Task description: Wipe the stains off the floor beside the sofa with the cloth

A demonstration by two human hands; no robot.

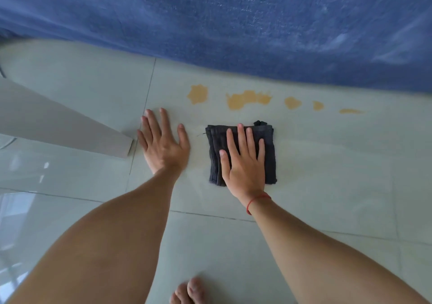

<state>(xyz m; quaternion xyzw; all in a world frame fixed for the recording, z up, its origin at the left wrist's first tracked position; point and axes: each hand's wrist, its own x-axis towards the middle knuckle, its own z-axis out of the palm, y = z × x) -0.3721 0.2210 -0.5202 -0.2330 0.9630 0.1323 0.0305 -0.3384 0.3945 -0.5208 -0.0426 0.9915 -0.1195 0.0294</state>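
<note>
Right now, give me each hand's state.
Left hand: open, flat on the floor, holding nothing.
Right hand: open, pressed flat on the dark cloth.

Folded dark cloth (243, 154), orange stains (247, 99) beyond

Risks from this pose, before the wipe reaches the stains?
1. The orange stains lie close under the blue sofa; a forward push with the cloth might smear them onto its fabric.
2. The left hand braces flat on glossy tile, so it might slip.
</note>
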